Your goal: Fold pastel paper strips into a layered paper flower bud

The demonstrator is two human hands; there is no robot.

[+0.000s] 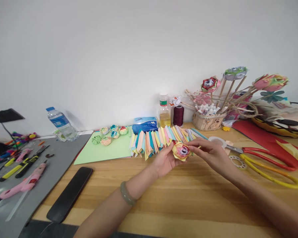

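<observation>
While your left hand [164,163] cradles and right hand [212,153] pinches the likely light, crushable paper flower [181,151], favor its outer petals.

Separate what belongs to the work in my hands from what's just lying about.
Likely in use:
- yellow-and-pink folded paper flower, between left hand and right hand
- row of multicoloured folded paper pieces

Probably just lying about:
- flat black rectangular phone
- clear plastic bottle with blue cap
</observation>
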